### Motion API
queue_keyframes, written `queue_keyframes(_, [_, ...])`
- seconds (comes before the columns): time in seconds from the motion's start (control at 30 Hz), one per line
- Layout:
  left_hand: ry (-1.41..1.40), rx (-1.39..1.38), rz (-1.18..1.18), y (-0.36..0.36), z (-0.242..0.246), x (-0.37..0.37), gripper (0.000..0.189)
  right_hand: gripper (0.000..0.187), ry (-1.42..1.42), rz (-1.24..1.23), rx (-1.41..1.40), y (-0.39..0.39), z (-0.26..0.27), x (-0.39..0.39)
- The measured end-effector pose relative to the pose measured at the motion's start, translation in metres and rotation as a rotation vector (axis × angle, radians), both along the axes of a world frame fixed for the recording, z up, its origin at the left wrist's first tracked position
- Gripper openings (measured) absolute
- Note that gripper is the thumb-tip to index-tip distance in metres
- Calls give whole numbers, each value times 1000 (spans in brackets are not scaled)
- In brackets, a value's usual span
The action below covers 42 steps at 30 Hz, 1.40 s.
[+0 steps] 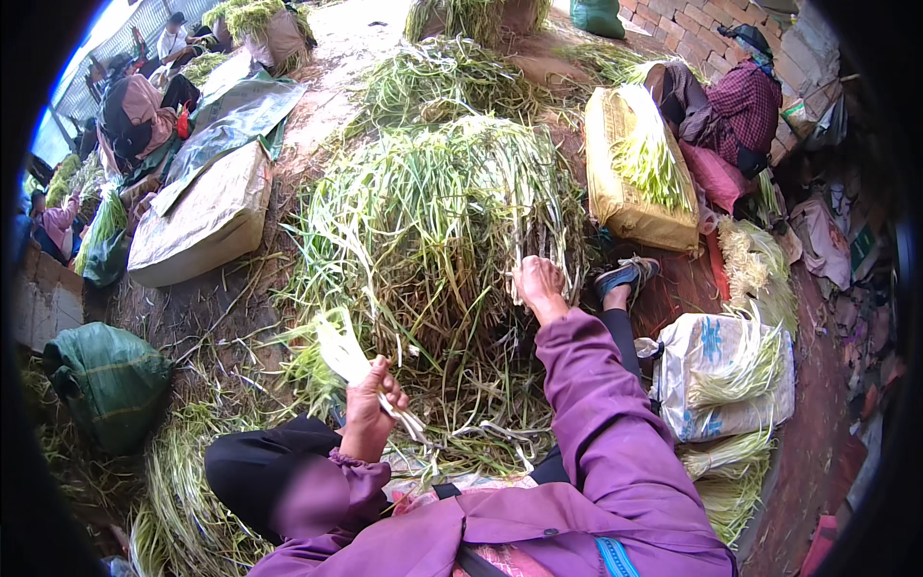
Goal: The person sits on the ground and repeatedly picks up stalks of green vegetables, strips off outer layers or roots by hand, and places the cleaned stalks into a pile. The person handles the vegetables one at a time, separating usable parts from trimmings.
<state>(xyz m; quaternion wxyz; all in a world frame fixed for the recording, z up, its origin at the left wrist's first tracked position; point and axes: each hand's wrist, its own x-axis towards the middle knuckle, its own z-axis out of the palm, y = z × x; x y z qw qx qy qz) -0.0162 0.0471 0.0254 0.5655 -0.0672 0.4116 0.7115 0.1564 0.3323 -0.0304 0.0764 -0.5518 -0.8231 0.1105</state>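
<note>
My left hand (371,404) is closed around a small bunch of long, pale, leafy vegetable stalks (339,346). Their white ends stick out below my fist, and the greener leaves hang off to the upper left. At the right side of a large heap of green leafy stalks (440,202), my right hand (539,285) makes a fist around some of the stalks hanging there. Pale stems show beside its fingers. The heap stands directly in front of me, its lower part brown and withered. Loose leaves and trimmings (483,433) lie between the heap and my lap.
To the right, stalk bundles rest on a white woven sack (670,375) and a yellow wrapped bale (606,166). A seated person (743,108) is beyond them. On the left are a green sack (108,382) and a white bale (209,216). Several other people sit farther back.
</note>
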Motion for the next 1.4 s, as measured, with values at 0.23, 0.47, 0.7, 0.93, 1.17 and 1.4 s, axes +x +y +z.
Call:
queue_keyframes(0.23, [217, -127, -133, 0, -9, 23, 16, 26, 410, 275, 59, -156, 34, 18])
queue_keyframes(0.47, [379, -165, -324, -2, -27, 35, 22, 17, 453, 517, -30, -274, 51, 44])
queue_keyframes(0.7, [506, -139, -468, 0, -21, 38, 20, 18, 380, 808, -1, -288, 57, 32])
queue_keyframes(0.93, [346, -23, -360, -5, -2, 23, 20, 32, 844, 380, -719, -243, 29, 14])
queue_keyframes(1.17, [260, 113, -377, -18, 24, 28, 25, 30, 1247, 72, -1343, -191, 78, -31])
queue_keyframes(1.4, [578, -32, -253, -6, 34, 7, 27, 20, 1041, 323, -941, -193, 67, -38])
